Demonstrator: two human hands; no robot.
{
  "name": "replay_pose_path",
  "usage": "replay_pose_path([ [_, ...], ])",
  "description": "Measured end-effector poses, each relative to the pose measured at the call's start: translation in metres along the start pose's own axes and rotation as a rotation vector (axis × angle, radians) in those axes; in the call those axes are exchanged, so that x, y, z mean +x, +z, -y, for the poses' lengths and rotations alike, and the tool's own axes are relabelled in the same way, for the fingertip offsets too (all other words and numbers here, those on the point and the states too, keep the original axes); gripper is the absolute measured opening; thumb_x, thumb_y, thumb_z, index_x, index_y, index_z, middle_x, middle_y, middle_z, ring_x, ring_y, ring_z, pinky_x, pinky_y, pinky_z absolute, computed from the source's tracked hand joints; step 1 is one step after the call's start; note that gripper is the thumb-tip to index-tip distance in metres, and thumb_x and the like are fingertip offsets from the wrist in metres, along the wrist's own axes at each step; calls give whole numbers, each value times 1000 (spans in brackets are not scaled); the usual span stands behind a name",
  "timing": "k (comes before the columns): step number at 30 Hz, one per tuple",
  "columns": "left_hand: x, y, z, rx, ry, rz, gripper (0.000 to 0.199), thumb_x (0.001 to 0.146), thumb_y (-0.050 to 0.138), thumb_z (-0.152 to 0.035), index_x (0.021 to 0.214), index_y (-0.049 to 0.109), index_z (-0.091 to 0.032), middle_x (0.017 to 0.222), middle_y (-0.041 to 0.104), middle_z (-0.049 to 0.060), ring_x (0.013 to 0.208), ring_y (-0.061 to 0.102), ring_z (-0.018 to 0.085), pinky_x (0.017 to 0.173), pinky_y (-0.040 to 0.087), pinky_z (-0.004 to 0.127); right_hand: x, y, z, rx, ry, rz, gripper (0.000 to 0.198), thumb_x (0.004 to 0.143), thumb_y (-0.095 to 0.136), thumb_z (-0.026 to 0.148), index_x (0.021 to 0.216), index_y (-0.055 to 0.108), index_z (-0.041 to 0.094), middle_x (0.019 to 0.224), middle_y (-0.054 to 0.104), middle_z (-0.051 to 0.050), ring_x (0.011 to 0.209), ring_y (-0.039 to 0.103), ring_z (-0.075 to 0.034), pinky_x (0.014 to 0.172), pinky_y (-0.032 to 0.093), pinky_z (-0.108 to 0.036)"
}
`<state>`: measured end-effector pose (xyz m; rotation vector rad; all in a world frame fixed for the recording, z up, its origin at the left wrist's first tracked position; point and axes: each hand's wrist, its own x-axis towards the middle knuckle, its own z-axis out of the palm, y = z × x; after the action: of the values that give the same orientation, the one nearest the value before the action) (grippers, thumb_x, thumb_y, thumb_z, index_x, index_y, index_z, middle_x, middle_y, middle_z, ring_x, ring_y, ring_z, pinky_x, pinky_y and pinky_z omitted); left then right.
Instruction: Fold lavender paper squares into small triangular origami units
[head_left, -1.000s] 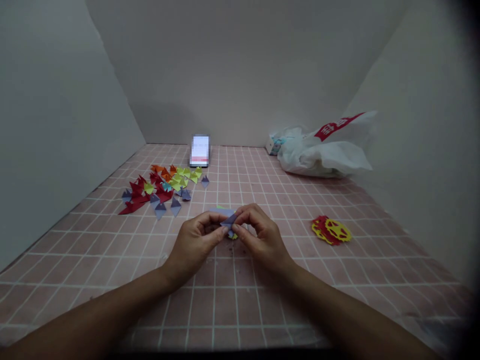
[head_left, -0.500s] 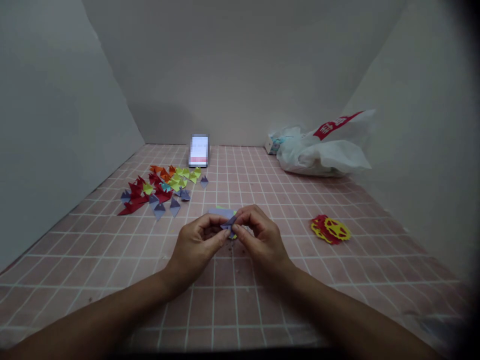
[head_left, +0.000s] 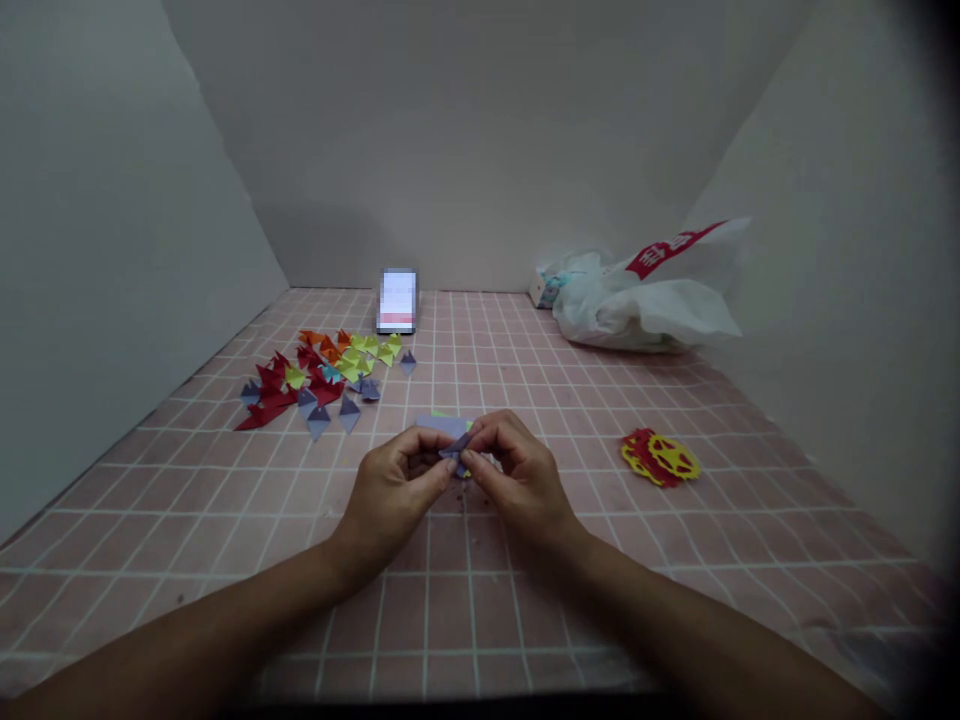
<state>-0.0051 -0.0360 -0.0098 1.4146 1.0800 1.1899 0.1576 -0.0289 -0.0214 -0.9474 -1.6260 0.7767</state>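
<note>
Between my two hands is a small folded piece of purple paper [head_left: 460, 447], partly hidden by the fingertips. My left hand [head_left: 401, 475] pinches its left side between thumb and forefinger. On the other side, my right hand [head_left: 519, 470] pinches it the same way. Just behind the fingers, flat sheets of purple paper [head_left: 439, 424] lie on the table, with a bit of yellow-green paper showing at their edge. Up to the left is a spread of folded paper pieces [head_left: 351, 365] in red, orange, yellow, purple and blue.
A pink checked cloth [head_left: 525, 385] covers the table. Red and yellow cut-out discs [head_left: 660, 458] lie to the right. At the back, a lit phone [head_left: 397, 300] leans upright. Back right are a white plastic bag [head_left: 645, 305] and a small box [head_left: 541, 287]. Pale walls enclose the table.
The fingertips have shifted very slightly on the purple paper, and its angle between them differs a little. Everything else stays where it was.
</note>
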Motion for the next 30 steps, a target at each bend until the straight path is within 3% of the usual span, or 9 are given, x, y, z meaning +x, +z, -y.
replay_pose_path([
  [10, 0, 1, -1, 2, -19, -14, 9, 76, 71, -21, 85, 70, -17, 82, 74, 2, 74, 69, 15, 69, 57, 25, 0, 0, -1, 11, 11, 13, 18, 85, 63, 13, 71, 55, 22, 83, 57, -2, 83, 56, -19, 74, 45, -33],
  [15, 4, -1, -1, -92, -110, -31, 15, 72, 74, -24, 84, 68, -17, 78, 73, 2, 71, 69, 16, 68, 58, 27, 2, -3, -3, 167, 158, -23, 9, 88, 61, 25, 81, 58, 22, 81, 57, -2, 76, 56, -17, 69, 47, -32],
  [20, 7, -3, -2, -123, -146, -26, 16, 72, 75, -25, 84, 68, -17, 75, 73, 2, 69, 69, 16, 68, 59, 28, 6, -4, -4, 326, 264, -9, 14, 84, 68, 32, 87, 58, 23, 80, 58, 0, 73, 57, -16, 68, 49, -30],
  [30, 6, -3, -6, -166, -164, -28, 13, 71, 75, -19, 82, 69, -17, 74, 71, -1, 67, 66, 12, 67, 56, 24, 3, -2, -8, 330, 240, 83, 14, 82, 74, 26, 88, 61, 23, 85, 61, 0, 78, 58, -16, 72, 50, -31],
])
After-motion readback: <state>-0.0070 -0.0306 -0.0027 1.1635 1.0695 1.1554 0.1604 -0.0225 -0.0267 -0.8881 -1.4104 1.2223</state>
